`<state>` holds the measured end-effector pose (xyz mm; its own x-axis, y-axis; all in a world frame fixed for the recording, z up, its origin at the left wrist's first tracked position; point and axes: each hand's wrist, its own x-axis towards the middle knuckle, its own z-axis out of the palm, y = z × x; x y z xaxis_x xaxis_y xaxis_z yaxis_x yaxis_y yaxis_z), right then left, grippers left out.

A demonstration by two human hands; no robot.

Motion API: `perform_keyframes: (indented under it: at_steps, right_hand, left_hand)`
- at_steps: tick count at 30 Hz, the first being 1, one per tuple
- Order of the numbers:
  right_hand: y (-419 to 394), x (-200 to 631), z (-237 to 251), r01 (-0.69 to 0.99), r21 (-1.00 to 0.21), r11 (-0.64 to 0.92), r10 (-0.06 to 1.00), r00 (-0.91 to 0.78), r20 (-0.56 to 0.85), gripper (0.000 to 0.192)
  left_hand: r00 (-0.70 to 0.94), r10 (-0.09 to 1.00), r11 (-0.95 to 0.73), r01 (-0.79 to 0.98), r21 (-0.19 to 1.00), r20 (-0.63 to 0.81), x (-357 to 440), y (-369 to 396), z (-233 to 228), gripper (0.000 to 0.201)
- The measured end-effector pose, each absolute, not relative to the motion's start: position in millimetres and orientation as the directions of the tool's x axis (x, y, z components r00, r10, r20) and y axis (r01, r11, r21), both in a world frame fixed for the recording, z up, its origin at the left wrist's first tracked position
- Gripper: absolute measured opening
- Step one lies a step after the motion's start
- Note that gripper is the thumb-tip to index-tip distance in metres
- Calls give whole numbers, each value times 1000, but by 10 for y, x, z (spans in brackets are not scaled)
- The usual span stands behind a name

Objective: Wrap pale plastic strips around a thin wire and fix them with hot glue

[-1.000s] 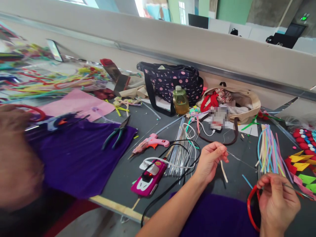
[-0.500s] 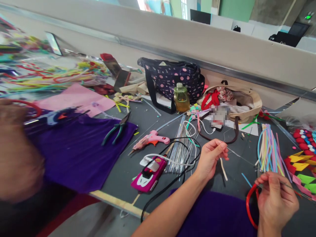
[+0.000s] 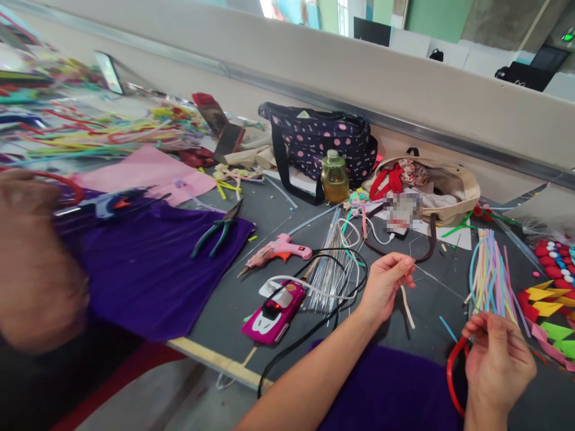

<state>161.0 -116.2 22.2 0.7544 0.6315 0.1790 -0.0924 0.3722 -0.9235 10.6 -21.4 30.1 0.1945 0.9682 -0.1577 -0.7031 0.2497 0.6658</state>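
Red loop hung at lower right of the frame, grasped in the right hand, whose thumb and fingers were closed together. Left hand, right of centre, pinched one end of a thin clear thread, which ran slantwise down towards the right fingers. Judged good handling: an even, light pull, enough to keep the line straight without tugging the loop askew; a firm pinch close to the loop; the slack kept off the pastel sticks just behind, where it could have snagged. Purple cloth lay below, bottom of the frame. Hard to make out: where thread met loop, covered by the right fingers; whether a pale strip under the left hand was held or merely lying there. Loop's far side was partly behind the hand. A co-worker's hand, left edge, was blurred and cut off, its grip uncertain.
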Motion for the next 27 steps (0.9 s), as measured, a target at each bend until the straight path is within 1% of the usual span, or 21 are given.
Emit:
perform_keyframes:
  at_steps: [7,13,16,21,27]
  right_hand:
    - [-1125,1574,213,-123,-930,346,658,738,147,19]
    - [-1107,1568,219,-113,-933,343,696,698,171,19]
    - [-1111,1569,216,-107,-931,349,694,697,180,19]
    - [-1114,1546,216,-57,-939,338,690,694,206,18]
    - [-1127,1525,207,22,-931,365,673,685,280,18]
  left_hand:
    - [200,967,253,-724,642,-156,85,-176,256,26]
    - [212,964,265,-732,628,-159,69,-152,220,27]
    - [187,970,241,-720,650,-153,64,-148,232,27]
    - [165,972,233,-703,672,-165,50,-144,259,25]
    - [148,978,210,-709,673,-149,39,-150,278,26]
